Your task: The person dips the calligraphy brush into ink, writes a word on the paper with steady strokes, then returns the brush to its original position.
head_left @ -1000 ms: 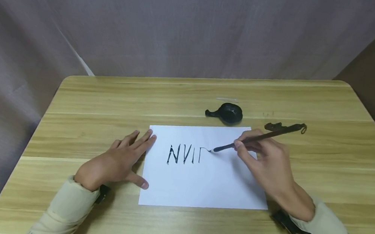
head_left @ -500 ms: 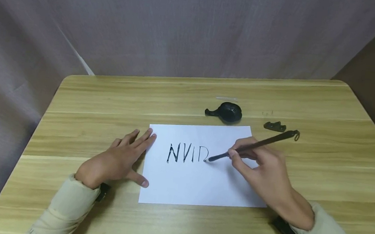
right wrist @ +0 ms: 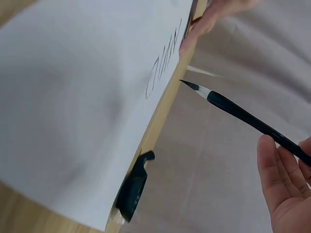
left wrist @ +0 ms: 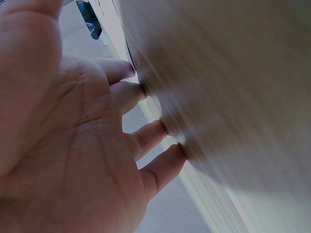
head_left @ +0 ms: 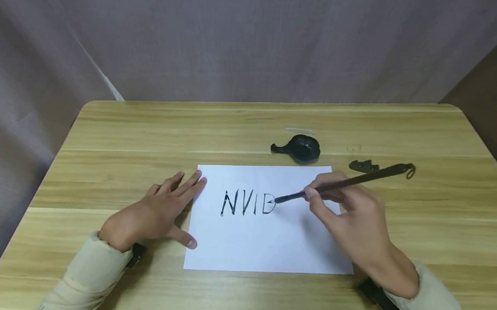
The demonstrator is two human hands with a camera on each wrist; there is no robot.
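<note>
"Gripping what, the right hand?"
"A slender dark bristle brush, right of centre, tip above the white rectangular paper mid-frame."
"The left hand?"
"Spread out, touching the paper's left edge."

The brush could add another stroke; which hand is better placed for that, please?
Probably the right hand: it holds the brush over the paper, while the left hand rests at the paper's left edge.
</note>
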